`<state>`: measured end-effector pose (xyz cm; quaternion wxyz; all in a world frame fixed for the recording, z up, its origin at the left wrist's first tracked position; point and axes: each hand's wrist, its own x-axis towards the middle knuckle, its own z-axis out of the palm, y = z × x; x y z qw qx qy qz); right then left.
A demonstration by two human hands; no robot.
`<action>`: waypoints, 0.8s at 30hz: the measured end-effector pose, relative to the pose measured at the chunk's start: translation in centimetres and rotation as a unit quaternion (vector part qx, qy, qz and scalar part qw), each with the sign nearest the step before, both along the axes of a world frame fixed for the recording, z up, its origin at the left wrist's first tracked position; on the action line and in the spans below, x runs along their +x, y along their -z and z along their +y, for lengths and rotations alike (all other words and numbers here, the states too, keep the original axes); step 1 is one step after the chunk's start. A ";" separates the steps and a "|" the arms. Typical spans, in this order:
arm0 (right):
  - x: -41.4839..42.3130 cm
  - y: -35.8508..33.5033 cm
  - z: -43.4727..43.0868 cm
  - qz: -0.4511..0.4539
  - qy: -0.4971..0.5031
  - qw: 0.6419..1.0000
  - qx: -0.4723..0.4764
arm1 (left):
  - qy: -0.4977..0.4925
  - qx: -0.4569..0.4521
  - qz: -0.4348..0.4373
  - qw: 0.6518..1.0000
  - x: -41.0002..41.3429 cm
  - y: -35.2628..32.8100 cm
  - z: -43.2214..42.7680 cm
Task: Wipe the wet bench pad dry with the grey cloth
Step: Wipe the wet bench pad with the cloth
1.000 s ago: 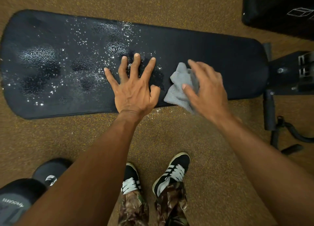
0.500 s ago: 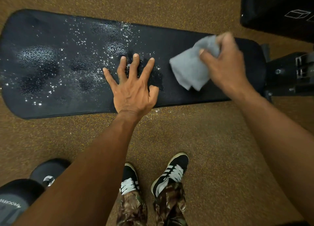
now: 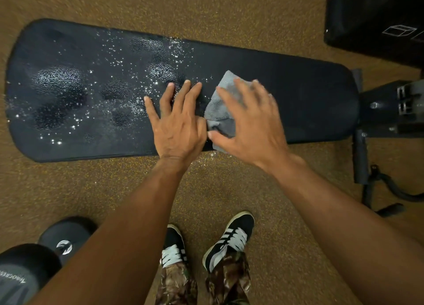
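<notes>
A long black bench pad [image 3: 309,93] lies across the view. Its left half is covered with water drops and wet patches; the right half looks dry. My left hand [image 3: 179,123] rests flat on the pad near the middle, fingers straight and together. Right beside it, my right hand [image 3: 250,121] presses the crumpled grey cloth [image 3: 222,107] onto the pad with spread fingers. The hand covers most of the cloth and is slightly blurred.
The bench's black metal frame [image 3: 390,111] and a cable [image 3: 394,190] stand at the right. A black box [image 3: 376,17] fills the top right corner. Dark round objects [image 3: 66,238] lie at the bottom left on the brown speckled floor. My shoes [image 3: 229,235] are below.
My right hand has swept the cloth from the pad's far right edge back down and left, beside my left hand. The left hand's fingers have drawn together.
</notes>
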<state>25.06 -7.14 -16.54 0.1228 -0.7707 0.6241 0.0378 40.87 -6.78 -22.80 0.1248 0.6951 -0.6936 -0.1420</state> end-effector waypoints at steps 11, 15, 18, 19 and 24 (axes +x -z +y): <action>1.0 3.9 -0.8 -0.005 0.101 0.993 0.066 | 0.060 -0.038 -0.106 0.992 3.7 0.4 -0.7; 2.2 3.9 -0.7 -0.068 0.020 0.997 0.028 | 0.046 -0.030 -0.092 0.994 3.7 0.7 -0.5; 0.8 3.5 1.8 -0.034 -0.079 0.995 0.057 | 0.051 -0.030 -0.092 0.994 3.8 0.7 -0.3; -0.1 3.2 2.6 -0.003 -0.076 0.993 0.085 | 0.053 -0.027 -0.094 0.994 3.9 0.6 -0.3; -1.1 2.6 1.6 -0.014 0.033 0.996 0.081 | 0.049 -0.025 -0.092 0.994 3.7 0.4 -0.5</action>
